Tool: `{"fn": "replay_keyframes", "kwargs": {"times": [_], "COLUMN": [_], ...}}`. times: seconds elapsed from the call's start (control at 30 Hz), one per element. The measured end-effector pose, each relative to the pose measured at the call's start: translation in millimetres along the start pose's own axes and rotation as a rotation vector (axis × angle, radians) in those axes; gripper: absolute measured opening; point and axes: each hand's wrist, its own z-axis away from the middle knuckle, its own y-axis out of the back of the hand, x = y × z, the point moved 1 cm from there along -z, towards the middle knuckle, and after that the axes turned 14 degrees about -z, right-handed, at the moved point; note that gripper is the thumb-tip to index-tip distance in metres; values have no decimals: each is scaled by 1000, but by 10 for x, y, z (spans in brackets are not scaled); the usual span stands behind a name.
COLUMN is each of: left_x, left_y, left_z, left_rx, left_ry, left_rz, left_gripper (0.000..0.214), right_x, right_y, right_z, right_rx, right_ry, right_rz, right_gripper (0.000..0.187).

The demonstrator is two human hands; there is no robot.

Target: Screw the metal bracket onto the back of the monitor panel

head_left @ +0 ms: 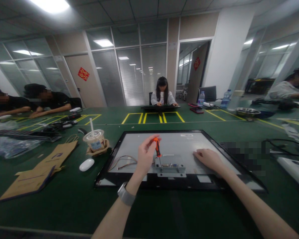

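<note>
A large flat display panel (pixel 137 142) lies back side up, grey inside a black frame. Near its front edge sits a metal bracket (pixel 173 171) with a row of connectors, and a bundle of thin wires (pixel 124 160) runs off to its left. My left hand (pixel 147 154), with a watch on the wrist, pinches the top of an orange and black screwdriver (pixel 157 147). The shaft points down at the bracket's left end. On the panel's right half rests my right hand (pixel 208 157), its fingers curled in; whether anything is inside them is hidden.
Left of the panel are a drink cup with a straw (pixel 94 139), a white mouse (pixel 86 164) and a brown paper bag (pixel 43 169). Bottles (pixel 225 99) and a metal bowl (pixel 248 112) stand at the back right. A person (pixel 162 94) sits opposite; others sit left and right.
</note>
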Motion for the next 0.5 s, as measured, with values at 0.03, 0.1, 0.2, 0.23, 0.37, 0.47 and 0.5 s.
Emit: {"fn": "replay_keyframes", "kwargs": {"times": [0.03, 0.1, 0.2, 0.23, 0.37, 0.47, 0.5], "left_x": [-12, -24, -11, -2, 30, 35, 32], "left_y": [-1, -3, -4, -3, 0, -1, -3], "left_z": [-3, -9, -13, -11, 8, 16, 15], "left_rx": [7, 26, 34, 29, -14, -16, -13], "left_ry": [-14, -49, -99, -106, -68, -31, -25], "left_rz": [-18, -64, -106, -108, -81, -56, -47], "left_gripper": [26, 24, 22, 22, 26, 29, 29], "right_x": [5, 11, 8, 6, -3, -4, -3], "right_y": [-3, -5, 0, 2, 6, 4, 3], "right_z": [-4, -8, -6, -4, 7, 7, 4], "right_rx": [-2, -1, 1, 0, -6, -7, -8], "right_ry": [1, 2, -1, -2, -1, -2, -2], "right_rz": [-1, -2, -5, -8, -14, -1, 3], "right_gripper": [43, 43, 43, 43, 43, 43, 43]}}
